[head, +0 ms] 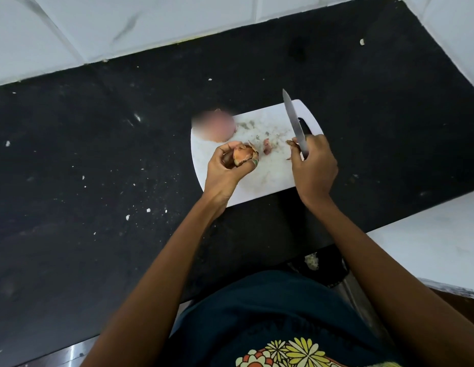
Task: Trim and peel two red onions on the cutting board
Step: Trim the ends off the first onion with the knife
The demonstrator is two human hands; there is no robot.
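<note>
Two onions are in play: your left hand (225,165) curls round one onion (242,154) just above the near-left part of the board (267,181), its papery skin partly lifted, while the second (214,126) sits blurred at the board's far-left corner, half over the edge. Your right hand (314,165) grips the knife (294,120), blade pointing up and away from you, and its fingertips also seem to pinch a scrap of peel (292,144). A small trimmed piece (267,149) lies between your hands among bits of skin. The risk, as I judge it, lies in peeling with the knife in that same hand: the edge runs close to your own fingers, and a tug on stubborn skin could swing the blade toward your left hand. The held onion is off the board, so a slip would drop it onto the black counter (98,154). The far onion could roll off the corner if you nudge the board. Loose peel under the blade may make a later cut skid.
</note>
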